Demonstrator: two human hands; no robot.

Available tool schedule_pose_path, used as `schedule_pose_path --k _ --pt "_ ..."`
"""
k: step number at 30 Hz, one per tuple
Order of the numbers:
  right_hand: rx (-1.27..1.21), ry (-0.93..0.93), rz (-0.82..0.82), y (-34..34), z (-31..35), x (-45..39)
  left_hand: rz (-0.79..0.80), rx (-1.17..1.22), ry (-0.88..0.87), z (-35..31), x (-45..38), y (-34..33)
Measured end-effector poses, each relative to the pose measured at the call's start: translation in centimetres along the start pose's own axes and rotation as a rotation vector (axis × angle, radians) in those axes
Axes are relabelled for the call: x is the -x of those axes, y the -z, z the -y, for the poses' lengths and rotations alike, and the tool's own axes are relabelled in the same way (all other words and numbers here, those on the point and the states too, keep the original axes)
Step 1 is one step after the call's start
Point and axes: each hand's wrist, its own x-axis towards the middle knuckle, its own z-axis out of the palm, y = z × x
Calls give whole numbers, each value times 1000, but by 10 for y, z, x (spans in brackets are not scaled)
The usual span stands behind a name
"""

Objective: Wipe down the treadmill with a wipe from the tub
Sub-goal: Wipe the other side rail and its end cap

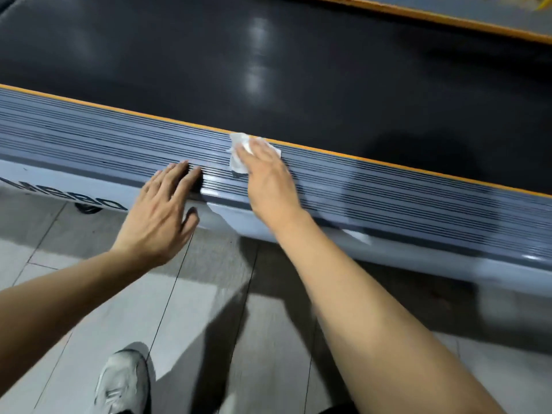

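The treadmill's grey ribbed side rail [388,189] runs across the view, edged by an orange strip, with the black running belt [268,70] beyond it. My right hand [268,177] lies flat on the rail and presses a crumpled white wipe [240,150] against the ribs near the orange edge. My left hand [165,210] rests with straight fingers on the rail's near edge, just left of the right hand, and holds nothing. The tub is not in view.
A grey tiled floor [194,309] lies in front of the treadmill. My white shoe [122,383] stands on it at the bottom left. A second orange-edged rail [448,19] runs along the belt's far side.
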Motion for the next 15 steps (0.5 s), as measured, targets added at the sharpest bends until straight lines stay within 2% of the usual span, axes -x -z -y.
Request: schedule_pose_path --k 2,3,6,7,10,12,15 --pt "35 -26 28 15 -6 1 46 -15 -74 18 6 5" --pt "53 -56 -14 26 -22 6 50 -23 -83 24 8 7" --pt "137 -271 -259 70 -83 36 86 -53 -3 43 15 16" --pt "186 -334 -296 79 -94 44 105 -63 1 50 18 18" --pt "219 -477 -352 63 -70 31 141 -142 -92 67 20 23" --pt "147 -376 -311 32 -26 12 155 -177 -115 70 17 25" --pt "130 -192 -132 -11 42 -5 264 -188 -96 74 13 31"
